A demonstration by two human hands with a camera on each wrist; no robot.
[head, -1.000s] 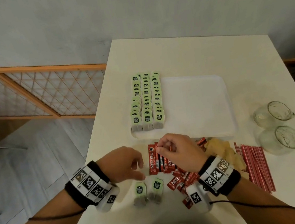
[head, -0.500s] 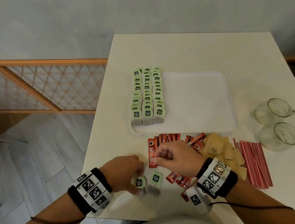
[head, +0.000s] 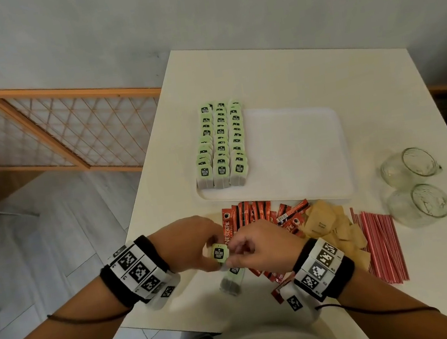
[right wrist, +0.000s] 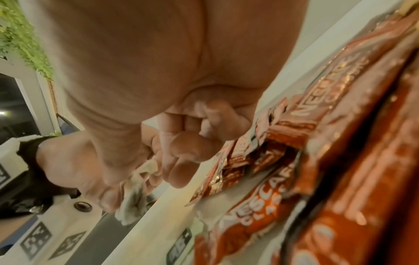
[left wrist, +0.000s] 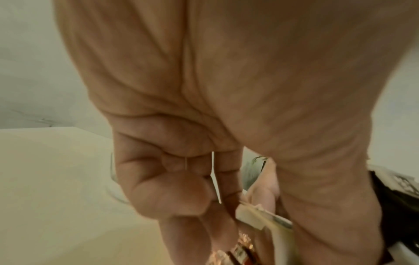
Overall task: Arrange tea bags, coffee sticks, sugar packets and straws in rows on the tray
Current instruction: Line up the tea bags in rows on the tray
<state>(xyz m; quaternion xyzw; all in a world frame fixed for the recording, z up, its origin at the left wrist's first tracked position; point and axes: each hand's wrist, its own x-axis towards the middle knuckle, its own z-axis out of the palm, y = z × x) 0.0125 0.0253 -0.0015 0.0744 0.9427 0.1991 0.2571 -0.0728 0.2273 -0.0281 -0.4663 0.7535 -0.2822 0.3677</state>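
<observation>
A tea bag with a green tag (head: 220, 253) is held above the table's near edge between both hands. My left hand (head: 209, 247) grips it from the left, fingers curled round it (left wrist: 256, 215). From the right, my right hand (head: 238, 253) pinches the same tea bag (right wrist: 133, 199). A second tea bag (head: 232, 280) lies on the table just below. The white tray (head: 305, 186) carries three rows of tea bags (head: 220, 146) along its left side. Red coffee sticks (head: 251, 214), brown sugar packets (head: 328, 226) and red straws (head: 379, 245) lie in front of the tray.
Two empty glass cups (head: 408, 166) (head: 420, 207) lie on their sides at the table's right. The table's left edge drops to the floor beside a wooden lattice screen (head: 67, 128). Bare tabletop (head: 289, 74) stretches behind the tray.
My left hand went down to the two loose tea bags and lifted one. My right hand moved from the coffee sticks to that tea bag and now pinches it too.
</observation>
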